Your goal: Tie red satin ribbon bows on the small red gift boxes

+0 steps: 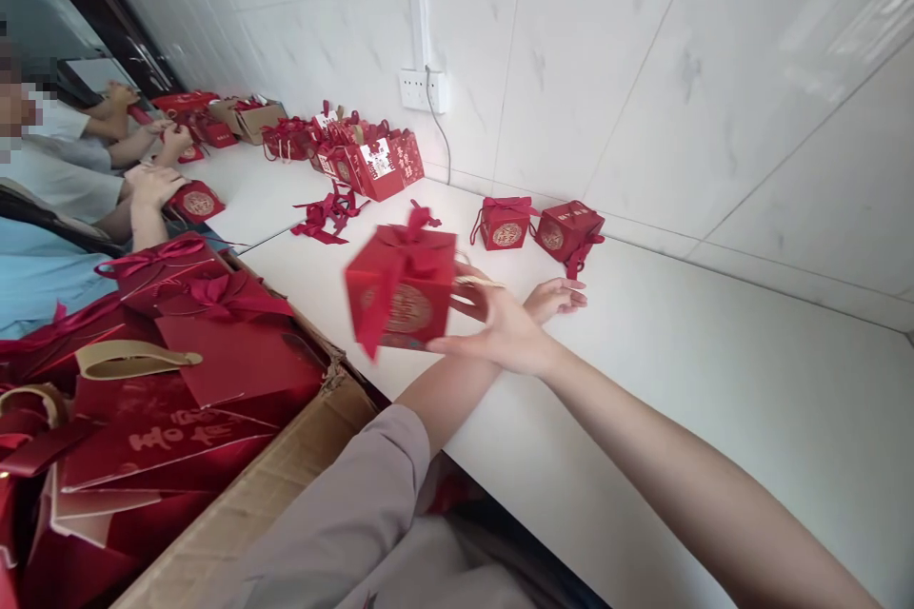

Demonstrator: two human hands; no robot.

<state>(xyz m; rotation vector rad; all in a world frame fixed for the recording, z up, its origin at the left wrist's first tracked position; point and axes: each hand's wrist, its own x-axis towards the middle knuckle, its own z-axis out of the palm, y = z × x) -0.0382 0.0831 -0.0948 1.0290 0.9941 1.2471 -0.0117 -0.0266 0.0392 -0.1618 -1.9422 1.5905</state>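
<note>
A red gift box (435,252) with a red ribbon bow and a round gold emblem is held above the white table by my right hand (500,328). My thumb and fingers grip the box's right side, and a pale cord handle shows beside them. My arms cross, the right one over the left. Past the crossing, my left hand (555,301) is over the table with its fingers loosely stretched out, holding nothing. Just beyond it are two more red gift boxes, one upright (506,226) and one tilted (569,230) with its ribbon hanging down.
A large cardboard carton (286,466) full of red boxes stands at my left. Loose red ribbons (329,213) and a cluster of red boxes (378,166) lie farther along the table (714,371). Co-workers' hands (153,183) handle boxes at far left. A cable hangs from the wall socket (423,90).
</note>
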